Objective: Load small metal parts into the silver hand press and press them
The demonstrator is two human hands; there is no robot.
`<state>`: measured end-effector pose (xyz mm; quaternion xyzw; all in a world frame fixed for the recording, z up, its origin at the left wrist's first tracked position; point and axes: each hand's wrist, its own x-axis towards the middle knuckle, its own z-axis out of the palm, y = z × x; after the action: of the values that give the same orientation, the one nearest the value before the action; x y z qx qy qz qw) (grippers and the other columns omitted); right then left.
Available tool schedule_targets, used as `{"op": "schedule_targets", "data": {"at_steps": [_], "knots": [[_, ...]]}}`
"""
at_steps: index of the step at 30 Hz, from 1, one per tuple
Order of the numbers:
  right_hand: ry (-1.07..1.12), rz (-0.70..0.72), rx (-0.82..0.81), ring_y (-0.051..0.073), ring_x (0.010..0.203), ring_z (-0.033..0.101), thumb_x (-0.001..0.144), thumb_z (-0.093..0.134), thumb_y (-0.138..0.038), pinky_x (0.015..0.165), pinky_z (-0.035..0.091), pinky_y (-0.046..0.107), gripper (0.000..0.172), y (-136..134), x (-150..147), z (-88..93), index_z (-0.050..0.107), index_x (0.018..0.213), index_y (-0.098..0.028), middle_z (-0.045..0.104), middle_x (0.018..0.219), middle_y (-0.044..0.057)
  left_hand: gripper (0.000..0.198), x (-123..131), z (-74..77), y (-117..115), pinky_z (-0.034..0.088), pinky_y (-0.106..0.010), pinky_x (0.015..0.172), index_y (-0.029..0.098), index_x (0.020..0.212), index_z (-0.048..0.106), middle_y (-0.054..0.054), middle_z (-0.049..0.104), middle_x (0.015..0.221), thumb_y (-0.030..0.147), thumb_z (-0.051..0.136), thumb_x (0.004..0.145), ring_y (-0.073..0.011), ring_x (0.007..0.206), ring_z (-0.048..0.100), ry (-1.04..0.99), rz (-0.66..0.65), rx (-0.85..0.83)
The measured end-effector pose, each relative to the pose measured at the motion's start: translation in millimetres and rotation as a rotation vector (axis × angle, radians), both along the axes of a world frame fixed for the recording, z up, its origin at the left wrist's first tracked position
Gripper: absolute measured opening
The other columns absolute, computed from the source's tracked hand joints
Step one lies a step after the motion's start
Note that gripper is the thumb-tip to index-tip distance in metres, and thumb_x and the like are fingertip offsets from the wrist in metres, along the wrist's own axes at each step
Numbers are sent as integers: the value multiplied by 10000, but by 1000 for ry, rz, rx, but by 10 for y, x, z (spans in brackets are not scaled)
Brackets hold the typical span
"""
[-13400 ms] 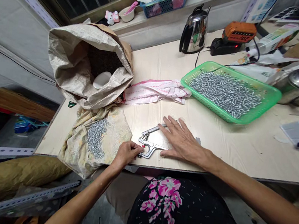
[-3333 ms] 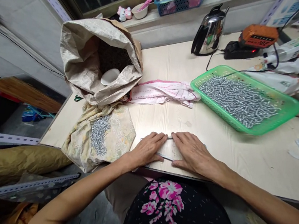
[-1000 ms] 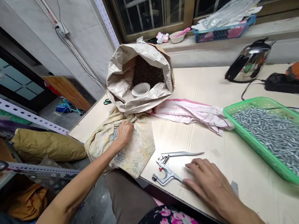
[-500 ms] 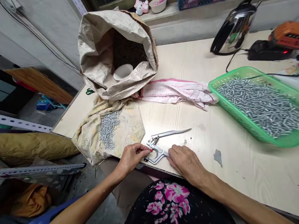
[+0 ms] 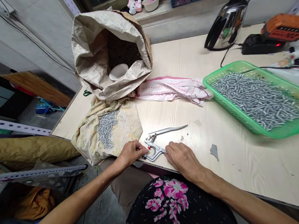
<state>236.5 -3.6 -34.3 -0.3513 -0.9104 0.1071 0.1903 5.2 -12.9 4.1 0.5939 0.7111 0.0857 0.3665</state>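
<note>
Silver snap pliers (image 5: 158, 142) lie at the near edge of the pale table (image 5: 244, 157), jaws to the left and handles spread apart. My left hand (image 5: 130, 152) is pinched at the red-tipped jaw, its fingertips pressed together on something too small to make out. My right hand (image 5: 183, 159) rests flat over the lower handle, fingers stretched toward the jaw. Just left of my left hand, a patterned cloth (image 5: 106, 131) hangs over the table corner with a pile of small silver metal pieces (image 5: 106, 128) on it.
An open sack (image 5: 101, 55) of dark material holds a white cup (image 5: 118, 71). A pink-white cloth (image 5: 174, 88) lies beside it. A green basket (image 5: 291, 130) holds several silver pieces. A kettle (image 5: 226, 24) and an orange battery on its charger (image 5: 278, 32) stand behind it.
My left hand came off the pile on the patterned cloth and went to the pliers' jaw, fingers pinched. My right hand slid left onto the lower handle.
</note>
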Motion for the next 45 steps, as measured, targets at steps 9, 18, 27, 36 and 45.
{"op": "schedule_targets", "data": {"at_steps": [9, 18, 27, 36, 45], "knots": [[-87, 1, -79, 250, 987, 573, 930, 535, -339, 843, 421, 386, 232, 55, 116, 114, 570, 1058, -148, 614, 1143, 144, 314, 32, 38, 46, 334, -225, 536, 121, 619, 689, 13, 564, 541, 399, 601, 736, -123, 553, 519, 71, -45, -96], [-209, -43, -81, 439, 1397, 244, 664, 646, -748, 1112, 118, 644, 1122, 291, 303, 43, 263, 1479, -79, 362, 1471, 279, 334, -6, 0, 29, 356, -236, 567, 129, 637, 700, 4, 561, 545, 430, 593, 734, -151, 604, 544, 83, -69, -70], [-131, -37, -107, 324, 1075, 507, 810, 652, -487, 974, 388, 507, 782, 266, 260, 223, 344, 1413, -95, 580, 1179, 166, 350, 30, 21, 22, 341, -224, 533, 132, 595, 663, 9, 545, 514, 450, 595, 724, -128, 549, 515, 69, -28, -76], [-72, -156, -90, 334, 1030, 486, 750, 697, -539, 846, 427, 453, 813, 123, 302, 169, 383, 1356, -97, 560, 1135, 170, 344, 36, 35, 38, 341, -220, 534, 139, 585, 652, 22, 510, 480, 443, 622, 743, -137, 560, 531, 93, -38, -63], [-133, -158, -100, 278, 906, 479, 812, 686, -341, 730, 403, 375, 371, 33, 265, 252, 550, 1075, -117, 555, 976, 131, 233, 203, 88, -126, 491, -353, 834, 139, 969, 692, -98, 655, 995, 324, 661, 832, -247, 957, 604, 270, -247, 293]]}}
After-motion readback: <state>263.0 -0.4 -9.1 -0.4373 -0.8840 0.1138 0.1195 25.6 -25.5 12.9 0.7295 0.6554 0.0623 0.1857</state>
